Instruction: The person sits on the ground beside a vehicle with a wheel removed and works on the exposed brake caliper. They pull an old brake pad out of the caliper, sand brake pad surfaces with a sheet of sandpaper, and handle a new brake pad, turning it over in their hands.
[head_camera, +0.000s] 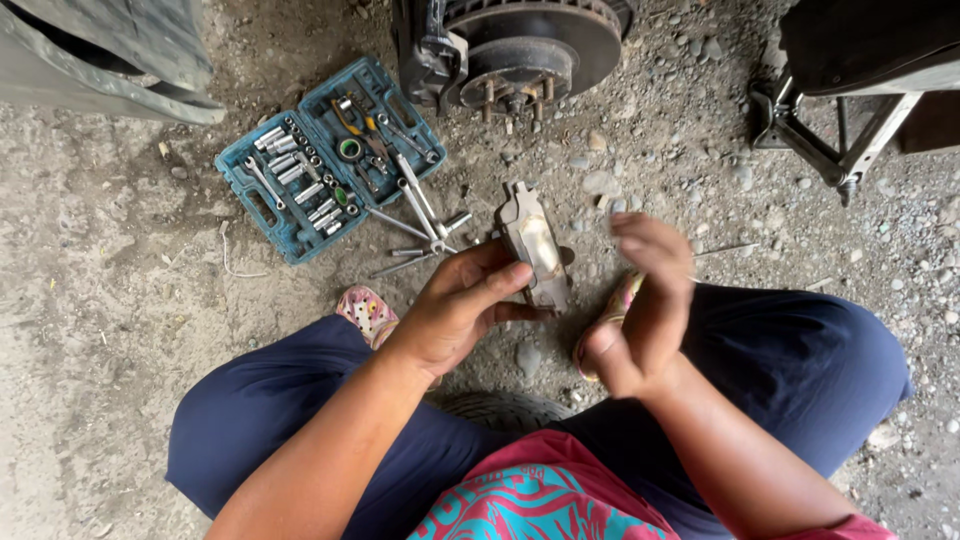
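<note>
Nearest, pink-and-teal shirt (540, 500), dark blue trousers (800, 370) over bent knees. Left hand (455, 305), fingers (500, 280) curled shut around worn brake pad (535, 245): grey metal backing, dull rusty-tan face, held upright above gravel ground (100, 300) between knees. Right hand (650, 310) just beside pad, blurred, fingers loosely spread, holding nothing. Beyond, loose wrenches (420, 225), open teal socket case (325, 160). Farthest, brake disc (530, 50), jack (840, 140).

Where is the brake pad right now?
In the head view the brake pad is at centre frame, held up in the left hand, just left of the right hand, with the brake disc above and the socket set to its upper left.
</note>
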